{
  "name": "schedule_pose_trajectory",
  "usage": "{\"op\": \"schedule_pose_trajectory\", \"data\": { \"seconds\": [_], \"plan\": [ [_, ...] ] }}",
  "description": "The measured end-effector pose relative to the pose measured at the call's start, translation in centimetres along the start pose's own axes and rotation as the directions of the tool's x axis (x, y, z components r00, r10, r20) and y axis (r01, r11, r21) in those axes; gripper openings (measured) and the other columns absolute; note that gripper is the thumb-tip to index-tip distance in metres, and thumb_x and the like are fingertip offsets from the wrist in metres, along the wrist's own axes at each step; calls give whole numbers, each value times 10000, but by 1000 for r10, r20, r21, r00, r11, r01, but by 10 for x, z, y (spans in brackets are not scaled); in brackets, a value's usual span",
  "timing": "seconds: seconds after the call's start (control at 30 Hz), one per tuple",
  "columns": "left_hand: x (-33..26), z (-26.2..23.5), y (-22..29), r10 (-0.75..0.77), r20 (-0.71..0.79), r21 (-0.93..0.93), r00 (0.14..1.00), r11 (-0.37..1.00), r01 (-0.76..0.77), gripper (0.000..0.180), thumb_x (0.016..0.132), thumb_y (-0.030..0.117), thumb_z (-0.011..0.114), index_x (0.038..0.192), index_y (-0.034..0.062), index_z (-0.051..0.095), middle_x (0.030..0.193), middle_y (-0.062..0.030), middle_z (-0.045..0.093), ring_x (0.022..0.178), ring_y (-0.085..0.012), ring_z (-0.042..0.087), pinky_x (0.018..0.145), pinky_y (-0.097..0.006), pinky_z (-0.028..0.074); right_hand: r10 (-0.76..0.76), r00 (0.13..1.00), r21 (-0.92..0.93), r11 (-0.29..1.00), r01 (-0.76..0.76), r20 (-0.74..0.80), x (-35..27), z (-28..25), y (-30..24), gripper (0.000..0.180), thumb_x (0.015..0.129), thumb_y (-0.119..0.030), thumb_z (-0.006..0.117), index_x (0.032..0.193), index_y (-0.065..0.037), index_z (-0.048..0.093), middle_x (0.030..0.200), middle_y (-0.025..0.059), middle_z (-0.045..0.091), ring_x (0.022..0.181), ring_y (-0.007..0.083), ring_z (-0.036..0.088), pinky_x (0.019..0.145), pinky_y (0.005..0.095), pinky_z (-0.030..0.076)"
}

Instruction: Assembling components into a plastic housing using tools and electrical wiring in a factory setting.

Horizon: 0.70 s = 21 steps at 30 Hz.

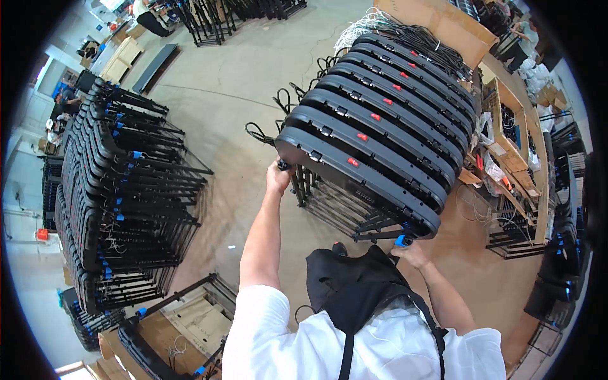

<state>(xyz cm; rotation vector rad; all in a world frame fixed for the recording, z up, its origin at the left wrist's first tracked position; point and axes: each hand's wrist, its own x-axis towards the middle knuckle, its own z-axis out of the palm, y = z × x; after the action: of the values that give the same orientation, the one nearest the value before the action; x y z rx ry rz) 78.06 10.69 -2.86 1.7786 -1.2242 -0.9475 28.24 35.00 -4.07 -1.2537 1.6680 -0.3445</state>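
Note:
A row of long black units with rounded ends stands before me, packed side by side on black tubular frames. The nearest unit [392, 187] has a small red switch [353, 162] on its edge. My left hand [277, 180] is closed round a short black tube end [284, 164] under that unit's left end. At the other end my right hand [413, 254] is closed on a dark part of the frame, just beside a blue clip [403, 240]. Its fingers are partly hidden. Black cable loops [259, 133] stick out along the row's left side.
On the left stands another row of similar units [95, 183] on folded frames. A cardboard box [117, 345] with another frame sits at lower left. To the right is a wooden bench [538, 183] with an open parts box [500, 117]. Other people [522, 41] are farther off.

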Motion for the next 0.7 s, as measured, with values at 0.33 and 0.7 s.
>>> {"op": "schedule_pose_trajectory", "data": {
  "seconds": [0.33, 0.7],
  "plan": [
    [-1, -17, -2, -153, 60, -44, 986, 987, 156, 187, 823, 40, 807, 1007, 47, 775, 934, -15, 763, 850, -134, 651, 801, -351, 530, 51, 962, 258, 966, 21, -267, -10, 40, -34, 257, 867, -192, 774, 1026, 0, 714, 890, 33, 705, 815, 141, 631, 762, 366, 536],
    [10, -4, -12, -136, 1, -137, 991, 981, 135, 256, 843, 18, 781, 1096, 47, 749, 991, -9, 739, 908, -136, 646, 819, -339, 529, 20, 865, 294, 944, 148, -501, -1, 52, -43, 277, 812, -154, 742, 1022, 22, 704, 853, 64, 701, 828, 200, 668, 807, 383, 543]
  ]
}}
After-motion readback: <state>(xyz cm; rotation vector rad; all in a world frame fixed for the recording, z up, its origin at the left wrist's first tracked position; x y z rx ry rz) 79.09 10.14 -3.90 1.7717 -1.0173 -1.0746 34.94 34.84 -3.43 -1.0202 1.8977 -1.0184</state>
